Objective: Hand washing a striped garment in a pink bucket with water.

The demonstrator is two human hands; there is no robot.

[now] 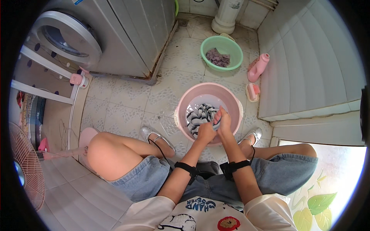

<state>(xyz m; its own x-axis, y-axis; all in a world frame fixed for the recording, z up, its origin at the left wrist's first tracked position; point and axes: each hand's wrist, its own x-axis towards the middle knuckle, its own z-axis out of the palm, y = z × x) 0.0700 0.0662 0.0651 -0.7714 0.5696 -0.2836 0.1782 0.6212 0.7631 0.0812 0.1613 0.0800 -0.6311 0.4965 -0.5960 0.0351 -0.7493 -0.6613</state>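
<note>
A pink bucket [231,101] stands on the tiled floor between my feet, holding water and a black-and-white striped garment [198,115]. My left hand [206,132] is closed on a fold of that garment at the bucket's near side. My right hand [223,120] grips the same cloth just beside it, fingers pinched on the fabric. Both hands touch each other over the bucket's near rim. Black straps wrap both forearms.
A green basin [235,52] with purple cloth sits farther back. A pink detergent bottle [258,67] and a pink scrub brush [253,91] lie by the right wall. A washing machine [115,34] stands at left, a fan [25,165] at far left.
</note>
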